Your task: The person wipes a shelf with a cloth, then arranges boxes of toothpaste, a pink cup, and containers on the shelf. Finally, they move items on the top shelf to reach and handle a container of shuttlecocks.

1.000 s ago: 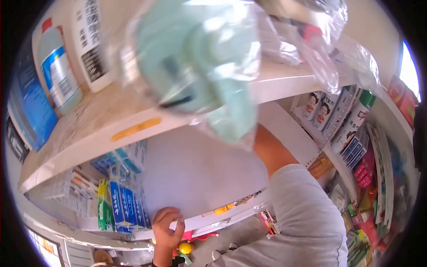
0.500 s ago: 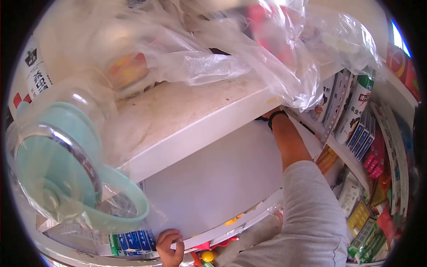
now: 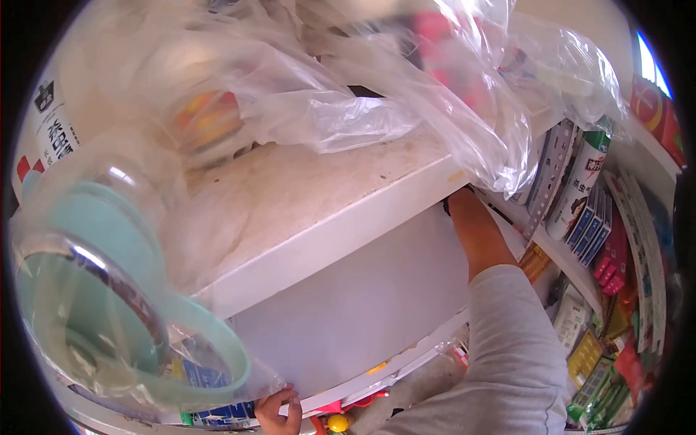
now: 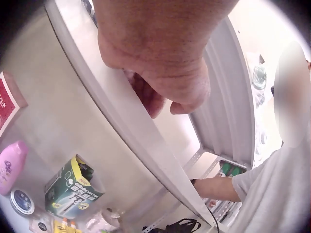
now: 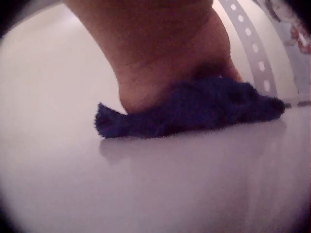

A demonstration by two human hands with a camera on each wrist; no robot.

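Observation:
In the right wrist view, my right hand [image 5: 170, 63] presses down on a bunched dark blue cloth [image 5: 194, 109], which lies on a smooth white shelf board [image 5: 146, 194]. The cloth and palm hide its fingers. From the head view, my right forearm [image 3: 482, 235] reaches under the upper shelf [image 3: 326, 239], its hand mostly hidden there. My left hand [image 3: 277, 413] is at the front edge of the lower board [image 3: 348, 304]. The left wrist view has that left hand [image 4: 160, 53] gripping the white shelf edge [image 4: 141, 126], fingers curled over it.
A plastic-wrapped pale green pitcher [image 3: 109, 217] hangs close at the left, and clear bags [image 3: 370, 116] cover part of the upper shelf. Spray cans [image 3: 580, 185] and small boxes [image 3: 593, 225] stand at the right. Below the lower board is a green box [image 4: 73, 191].
The head view has shifted, bringing the green pitcher from the top centre to the left and more bags into sight. My right hand has moved farther under the upper shelf; my left stays at the edge.

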